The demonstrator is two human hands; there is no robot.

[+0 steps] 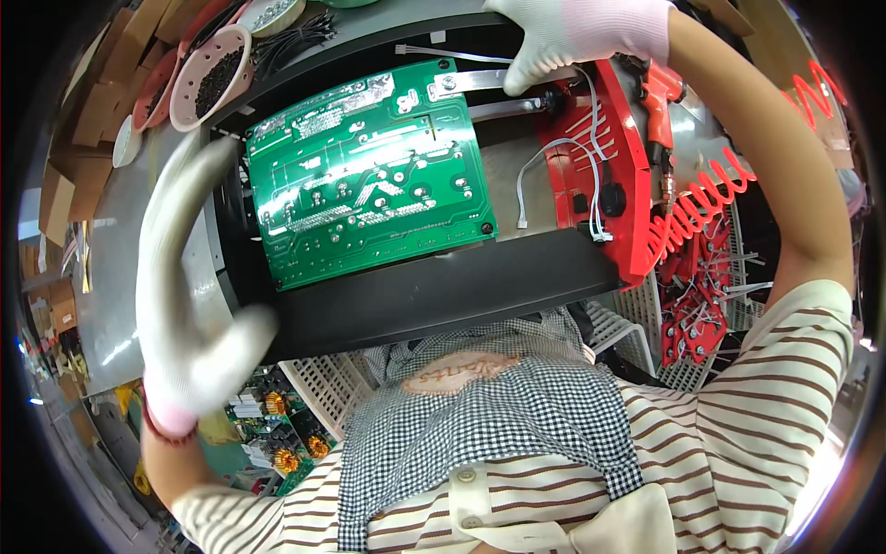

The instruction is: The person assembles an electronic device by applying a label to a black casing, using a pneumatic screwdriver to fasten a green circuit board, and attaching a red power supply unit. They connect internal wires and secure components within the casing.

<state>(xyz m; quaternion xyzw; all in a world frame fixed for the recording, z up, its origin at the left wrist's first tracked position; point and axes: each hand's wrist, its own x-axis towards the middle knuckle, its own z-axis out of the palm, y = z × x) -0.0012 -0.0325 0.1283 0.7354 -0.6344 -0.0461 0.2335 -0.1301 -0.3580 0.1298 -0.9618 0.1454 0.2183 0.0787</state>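
In front of me a black metal casing (434, 294) lies with its inside showing. A green circuit board (369, 175) sits in it, and two metal strips (480, 81) run from the board's right side. A red end panel (628, 175) with white wires (556, 146) closes the right end. My right hand (563, 42), in a white glove, is bent over the casing's far edge, one digit down against a metal strip. My left hand (189, 295), also gloved and blurred, is alongside the left end, fingers stretched and thumb apart. Whether it touches the casing I cannot tell.
A red power screwdriver (661, 102) and its coiled red hose (706, 189) are right of the casing. Bowls, one holding black screws (220, 81), stand at the far left. Red panels (697, 305) fill a basket at the right. Circuit boards with copper coils (286, 460) lie low at left.
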